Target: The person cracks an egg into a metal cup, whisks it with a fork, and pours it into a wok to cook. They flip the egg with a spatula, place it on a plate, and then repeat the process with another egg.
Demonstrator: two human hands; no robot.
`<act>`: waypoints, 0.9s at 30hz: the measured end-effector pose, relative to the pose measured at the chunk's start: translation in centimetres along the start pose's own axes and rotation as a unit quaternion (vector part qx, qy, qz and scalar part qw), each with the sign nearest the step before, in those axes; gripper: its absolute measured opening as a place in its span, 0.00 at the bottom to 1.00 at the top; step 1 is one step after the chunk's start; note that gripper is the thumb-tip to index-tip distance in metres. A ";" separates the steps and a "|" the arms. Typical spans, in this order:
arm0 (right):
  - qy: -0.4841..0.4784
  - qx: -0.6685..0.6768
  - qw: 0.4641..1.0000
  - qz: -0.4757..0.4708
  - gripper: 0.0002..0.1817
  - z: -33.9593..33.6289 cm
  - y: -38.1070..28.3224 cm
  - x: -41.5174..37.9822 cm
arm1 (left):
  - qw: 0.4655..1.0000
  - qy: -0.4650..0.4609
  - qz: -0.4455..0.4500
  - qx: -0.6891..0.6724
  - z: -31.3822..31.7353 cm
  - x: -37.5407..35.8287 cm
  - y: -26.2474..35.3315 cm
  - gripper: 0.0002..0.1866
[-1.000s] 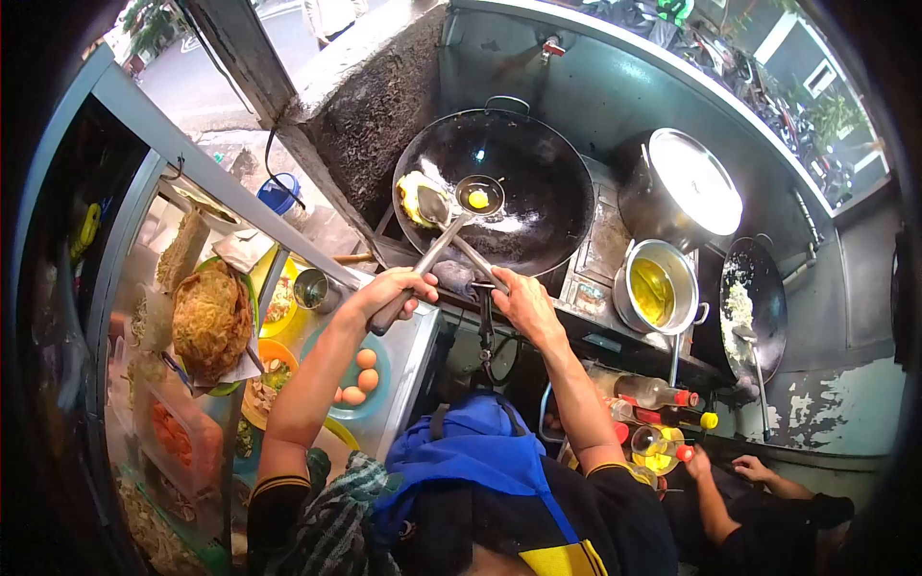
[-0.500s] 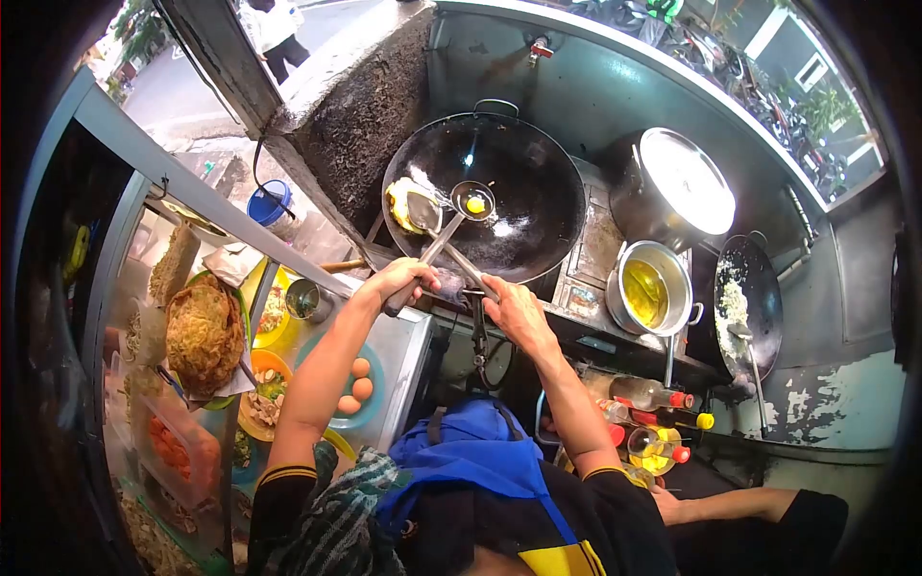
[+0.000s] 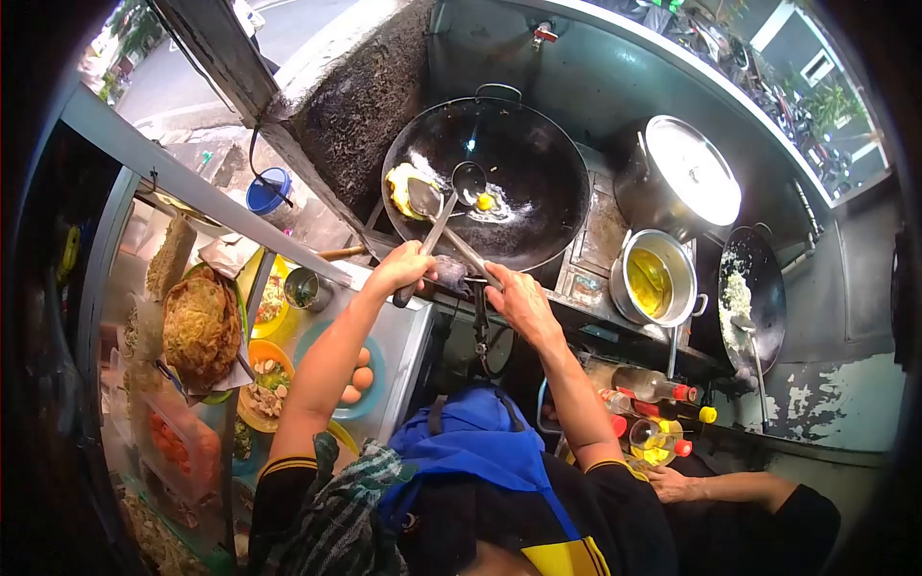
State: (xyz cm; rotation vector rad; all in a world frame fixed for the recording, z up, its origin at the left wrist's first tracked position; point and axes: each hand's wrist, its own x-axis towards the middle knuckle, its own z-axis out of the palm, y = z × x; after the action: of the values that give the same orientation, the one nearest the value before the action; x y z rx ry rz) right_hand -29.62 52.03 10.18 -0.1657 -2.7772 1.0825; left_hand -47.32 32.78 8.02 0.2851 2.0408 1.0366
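Holding, left hand (image 3: 405, 269): ladle (image 3: 469, 180) is clasped, fingers curled closed.
Right hand (image 3: 523, 305): spatula (image 3: 424, 198) is clasped likewise.
Yolk (image 3: 485, 203): is contained in wok (image 3: 540, 168); heat is presumably kept off by long, crossed handles (image 3: 470, 253).

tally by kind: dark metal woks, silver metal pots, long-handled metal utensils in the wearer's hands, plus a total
Dark round metal woks: 2 (large wok, small wok)
Silver metal pots: 2 (tall lidded pot, open pot)
Held long-handled metal utensils: 2 (round ladle in left hand, wide turner in right hand)
Total: 6
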 end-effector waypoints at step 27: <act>0.007 -0.008 1.000 -0.019 0.24 0.2 0.1 -0.1 | 0.961 0.120 0.046 0.243 1.3 -3.4 -0.2 0.18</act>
State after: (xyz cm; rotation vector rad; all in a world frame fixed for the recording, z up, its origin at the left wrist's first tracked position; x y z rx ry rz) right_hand -29.55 52.02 9.95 -0.1226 -2.7652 1.0462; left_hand -44.11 31.61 9.36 0.5325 2.5124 0.6302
